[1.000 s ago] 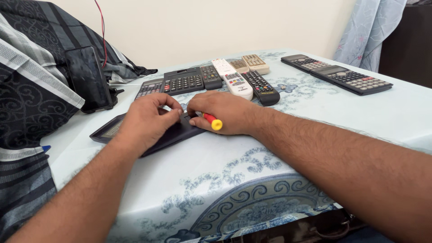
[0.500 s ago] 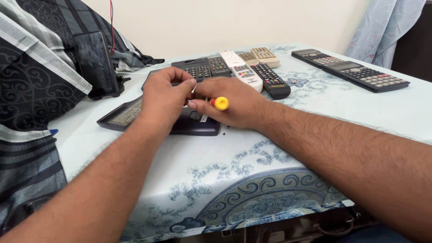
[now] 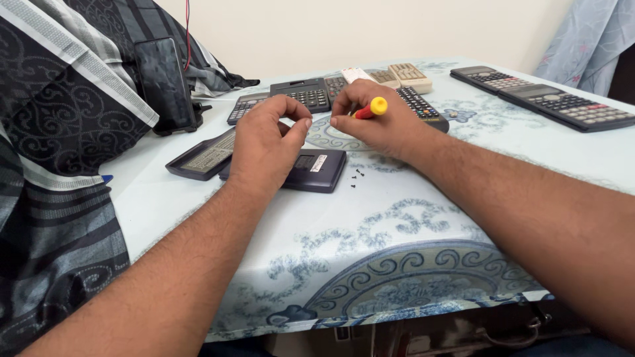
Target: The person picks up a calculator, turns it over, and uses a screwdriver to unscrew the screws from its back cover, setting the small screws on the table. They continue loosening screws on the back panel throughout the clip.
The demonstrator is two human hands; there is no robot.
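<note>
Both of your hands have lifted off the dark calculator (image 3: 316,170) since the earlier frame, and it now lies uncovered on the tablecloth (image 3: 410,218). Your left hand (image 3: 264,142) hovers over the near left part of that calculator, at about 9 o'clock from your right hand; its thumb and forefinger are curled toward each other with a small gap between the tips, and you cannot tell whether anything small sits between them. Your right hand (image 3: 377,125) is closed around a small screwdriver (image 3: 370,109) with a red shaft grip and a yellow end cap; the cap points up and to the right, and the tip is hidden behind your fingers.

The dark calculator lies back-side up, with a pale label showing on its rear panel. A separate dark cover panel (image 3: 202,157) lies just beside it at 9 o'clock. Several tiny dark screws (image 3: 358,175) lie loose on the cloth at 3 o'clock from the calculator, close to its right edge.

At 12 o'clock, a row of further calculators (image 3: 301,96) rests behind your hands. At 2 o'clock, two long dark calculators (image 3: 542,99) lie well apart from the work area. At 10 o'clock, a black phone (image 3: 164,82) leans against patterned dark fabric (image 3: 59,112).
</note>
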